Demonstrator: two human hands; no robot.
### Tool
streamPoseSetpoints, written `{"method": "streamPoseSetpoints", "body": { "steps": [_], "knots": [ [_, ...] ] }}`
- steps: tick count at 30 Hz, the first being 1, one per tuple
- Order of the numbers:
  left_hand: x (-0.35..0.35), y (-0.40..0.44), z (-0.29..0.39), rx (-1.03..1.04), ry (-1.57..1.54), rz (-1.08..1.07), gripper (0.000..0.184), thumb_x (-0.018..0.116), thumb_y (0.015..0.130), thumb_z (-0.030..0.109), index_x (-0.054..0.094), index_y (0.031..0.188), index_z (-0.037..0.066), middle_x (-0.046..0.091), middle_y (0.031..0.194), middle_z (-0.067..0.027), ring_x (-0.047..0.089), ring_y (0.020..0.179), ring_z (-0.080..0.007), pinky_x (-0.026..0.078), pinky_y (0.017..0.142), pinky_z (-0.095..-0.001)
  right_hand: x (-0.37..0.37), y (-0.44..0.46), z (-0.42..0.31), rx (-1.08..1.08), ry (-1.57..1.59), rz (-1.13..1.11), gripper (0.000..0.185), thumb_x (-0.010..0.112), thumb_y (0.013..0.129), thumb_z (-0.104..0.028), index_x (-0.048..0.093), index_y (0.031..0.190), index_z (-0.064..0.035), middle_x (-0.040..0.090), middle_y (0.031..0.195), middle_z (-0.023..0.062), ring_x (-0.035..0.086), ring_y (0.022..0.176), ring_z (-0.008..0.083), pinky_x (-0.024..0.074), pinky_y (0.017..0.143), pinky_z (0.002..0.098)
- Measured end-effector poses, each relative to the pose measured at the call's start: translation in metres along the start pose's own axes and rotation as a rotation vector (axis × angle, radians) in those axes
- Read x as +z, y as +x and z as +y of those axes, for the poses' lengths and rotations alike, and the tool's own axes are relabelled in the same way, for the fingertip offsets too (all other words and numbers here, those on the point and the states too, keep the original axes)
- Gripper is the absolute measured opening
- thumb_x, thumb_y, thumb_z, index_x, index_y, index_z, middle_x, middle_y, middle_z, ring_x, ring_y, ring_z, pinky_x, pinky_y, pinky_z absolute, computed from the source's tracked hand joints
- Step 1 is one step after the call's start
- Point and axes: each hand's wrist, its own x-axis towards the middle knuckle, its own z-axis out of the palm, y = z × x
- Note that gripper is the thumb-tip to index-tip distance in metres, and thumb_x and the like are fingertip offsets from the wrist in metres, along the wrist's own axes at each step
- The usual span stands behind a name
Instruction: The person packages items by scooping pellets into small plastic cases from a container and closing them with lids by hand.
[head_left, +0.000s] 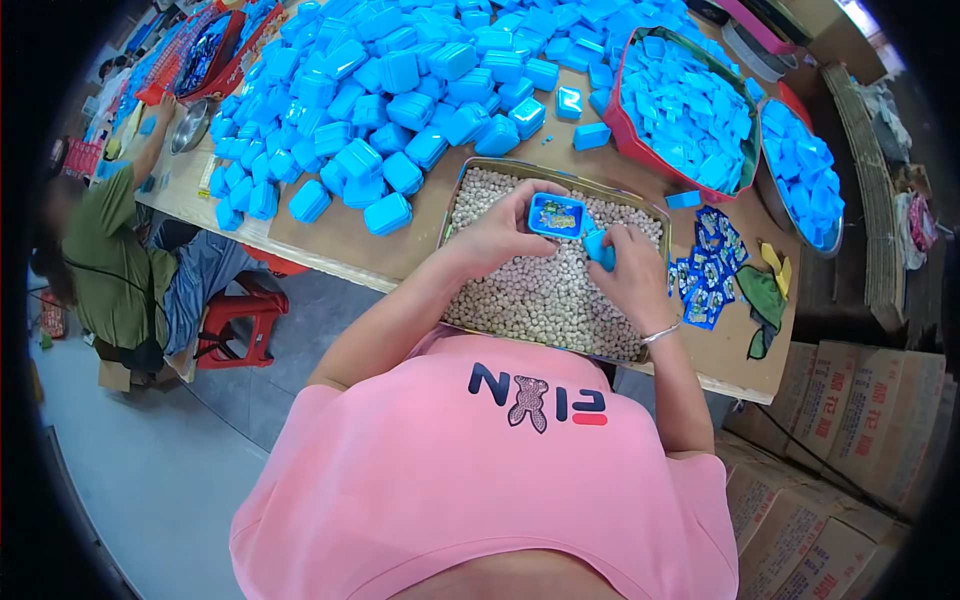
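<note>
Over a wide tray [447, 215] of small pale round pellets [545, 300], my left hand [500, 232] grips a small blue plastic box [541, 228] by its side, open end up. A printed packet or card shows inside the box. My right hand [635, 275] pinches a blue plastic piece [598, 248], close to the box's right edge; whether the two touch I cannot tell. Right of the tray lie several blue printed packets [708, 275]. Beyond it spreads a large heap of closed blue boxes [400, 115].
A red-rimmed basket [625, 130] and a metal bowl [790, 205] hold blue plastic pieces. Yellow and green scraps [765, 295] lie at the table's right. Cardboard cartons [850, 410] are stacked on the floor. At left, another person [105, 245] works near a red stool [243, 325].
</note>
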Motion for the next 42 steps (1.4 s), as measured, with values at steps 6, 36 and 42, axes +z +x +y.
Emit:
{"method": "streamPoseSetpoints", "body": {
  "steps": [6,36,42],
  "knots": [
    [-0.008,0.005,-0.016,0.038,0.157,-0.080,0.054,0.073,0.072,-0.002,0.051,0.120,0.007,0.060,0.105,-0.0017,0.059,0.096,-0.0091,0.051,0.079,-0.0261,-0.043,0.009,-0.019,-0.039,0.458,0.105,0.028,0.071,0.069,-0.004,0.058,0.094,-0.0037,0.059,0.097,0.0136,0.060,0.089,0.0299,0.0497,0.073,0.0380],
    [-0.001,-0.001,-0.009,0.141,0.339,-0.055,0.044,0.076,0.072,0.005,0.056,0.112,0.005,0.061,0.096,0.0004,0.057,0.089,-0.0066,0.048,0.074,-0.0239,-0.027,0.015,-0.042,-0.416,0.228,0.161,0.032,0.069,0.071,0.000,0.060,0.101,-0.0032,0.058,0.108,0.0118,0.056,0.096,0.0314,0.0491,0.080,0.0390],
    [0.000,-0.006,-0.003,0.018,0.178,-0.075,0.040,0.070,0.081,0.015,0.055,0.117,0.007,0.059,0.106,-0.0007,0.057,0.093,-0.0083,0.048,0.076,-0.0241,-0.009,0.012,-0.031,-0.379,0.472,0.192,0.034,0.069,0.078,-0.007,0.058,0.109,-0.0019,0.059,0.109,0.0110,0.057,0.098,0.0278,0.0486,0.082,0.0369]
  ]
}}
